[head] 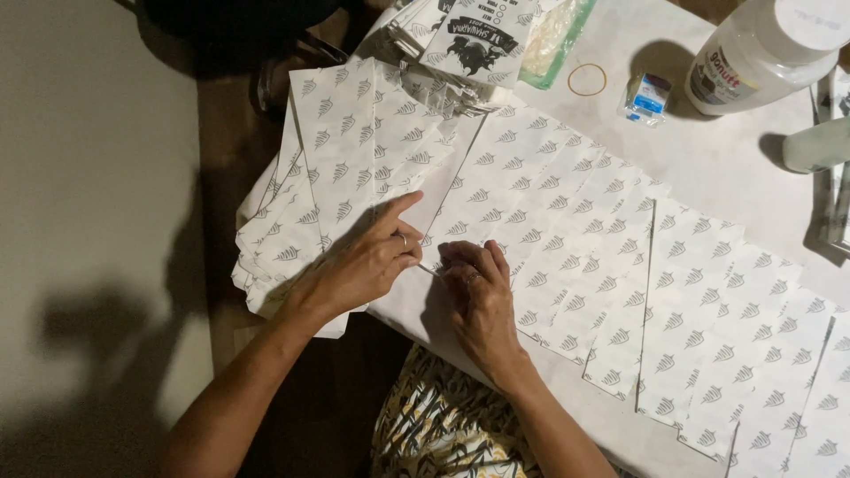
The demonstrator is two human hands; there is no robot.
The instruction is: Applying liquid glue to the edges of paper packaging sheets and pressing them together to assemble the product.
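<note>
- Fingertips [416,258] of left hand [367,261] bent onto patterned paper, index finger stretched out flat toward upper right, ring on one finger; no sheet visibly gripped, pressing only
- Fingertips of right hand [478,296] curled narrow, bunched at near edge of a white leaf-print paper sheet [496,208]; pinching or merely pressing: cannot tell
- Both hands just beside each other, thumbs nearly meeting at sheet edge near table's front
- Under left hand: fanned stack of like sheets [345,133], overhanging left edge of table
- Rightward: long overlapping row of same printed sheets [699,327], laid shingle-fashion across white table [708,159]
- Far side, top centre: bundle of paper bags with black printed label [478,40], clear plastic packet [553,40] beside it
- Rubber band [586,80] lying loose, small blue-and-white box [646,96] near it
- Large white glue bottle [761,53] lying tilted at top right
- Patterned fabric of lap [443,425] below table edge
</note>
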